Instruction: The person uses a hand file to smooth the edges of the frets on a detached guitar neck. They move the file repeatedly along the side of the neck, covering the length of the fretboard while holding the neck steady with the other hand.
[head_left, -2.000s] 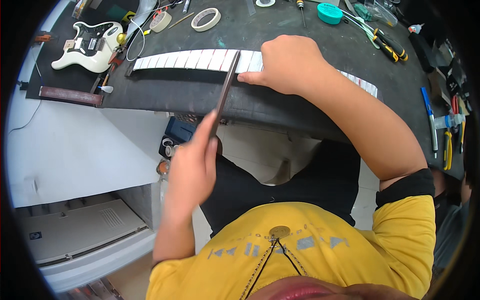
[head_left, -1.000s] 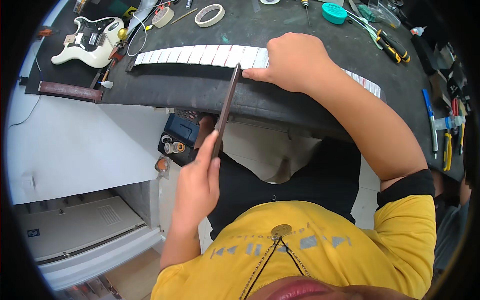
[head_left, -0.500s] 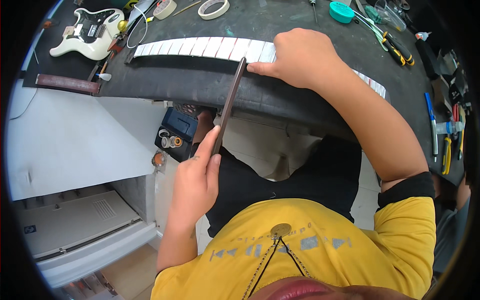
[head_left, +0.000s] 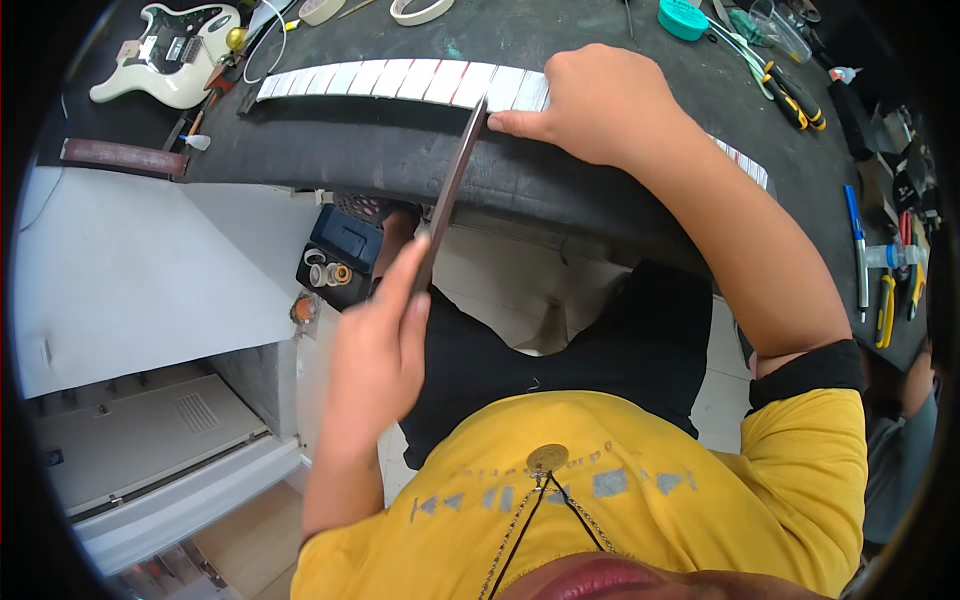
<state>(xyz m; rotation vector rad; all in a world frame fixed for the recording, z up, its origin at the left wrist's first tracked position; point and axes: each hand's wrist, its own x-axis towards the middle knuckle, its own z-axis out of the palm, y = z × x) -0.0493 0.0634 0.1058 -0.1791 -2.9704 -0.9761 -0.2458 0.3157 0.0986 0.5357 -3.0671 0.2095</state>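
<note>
A long, narrow white-faced strip with dark and reddish cross lines point(head_left: 400, 80) lies left to right along the near side of the dark grey worktable point(head_left: 330, 150), partly hidden by the right hand and forearm. The right hand point(head_left: 605, 105) is curled over the strip, gripping it, its thumb pointing left along the near edge; the fingertips on the far side are hidden. The left hand point(head_left: 375, 350), slightly blurred, pinches the near end of a slim dark brown bar point(head_left: 452, 190) between thumb and fingers. The bar slants away and to the right, its far tip at the strip's near edge, just left of the right thumb. A white electric guitar body point(head_left: 200, 80) lies at the far left, near a flat reddish-brown block point(head_left: 125, 156). On the far right sit a round turquoise tub point(head_left: 684, 18) and yellow-and-black-handled pliers point(head_left: 795, 95); nearer lies a blue-and-silver pen point(head_left: 858, 250).
</note>
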